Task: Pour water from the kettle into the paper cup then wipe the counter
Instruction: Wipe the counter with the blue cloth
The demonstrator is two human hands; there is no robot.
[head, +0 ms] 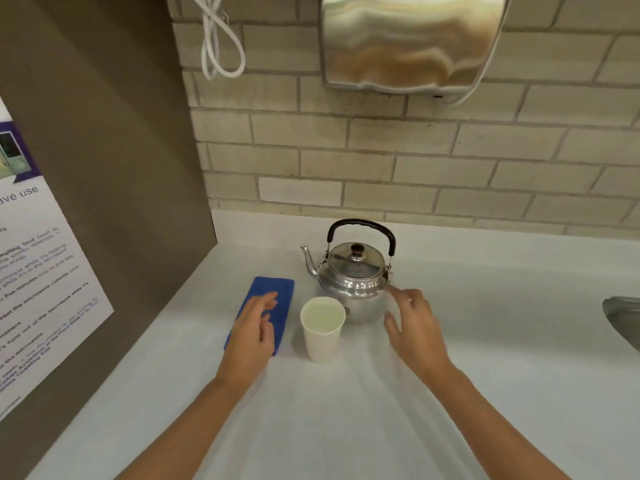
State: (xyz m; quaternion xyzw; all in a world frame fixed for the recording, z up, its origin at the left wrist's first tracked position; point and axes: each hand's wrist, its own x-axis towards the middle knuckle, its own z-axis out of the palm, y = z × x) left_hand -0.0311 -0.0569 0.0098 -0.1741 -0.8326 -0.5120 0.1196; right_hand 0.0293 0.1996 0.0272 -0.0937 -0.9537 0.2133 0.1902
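Observation:
A shiny steel kettle [353,282] with a black handle stands upright on the white counter [346,427], its spout pointing left. Just in front of it stands a white paper cup [322,330] with liquid inside. To the cup's left lies a folded blue cloth [277,292]. My left hand [254,334] rests over the near half of the cloth, fingers spread and flat. My right hand [415,327] hovers just right of the kettle, fingers apart, holding nothing.
A brown side panel with a printed notice [38,271] walls off the left. A brick wall stands behind, with a metal dispenser [408,43] and a white cord [218,39] hanging on it. A steel sink edge [623,317] shows at the right.

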